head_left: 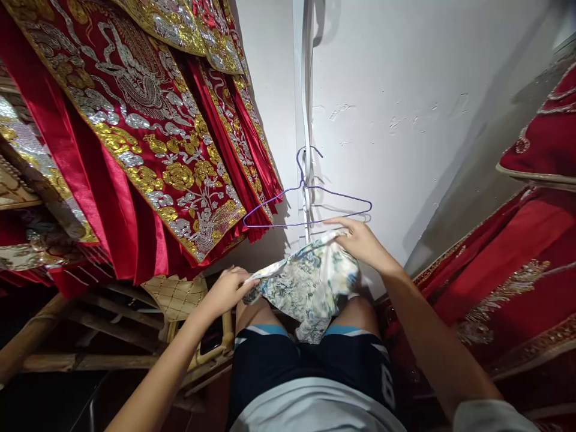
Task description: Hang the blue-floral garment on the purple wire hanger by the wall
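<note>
1 floral cloth [302, 282] betw. L hand [230, 290] & R hand [360, 241], both pinching upper edge, rest sagging below.

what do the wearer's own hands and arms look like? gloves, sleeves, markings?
Left hand and right hand are bare: no gloves, rings or watch visible, no cables. Both forearms are uncovered, with no visible markings. A plain pale sleeve shows on the right arm, similar in tone to the shirt; the left sleeve is out of frame.
</note>
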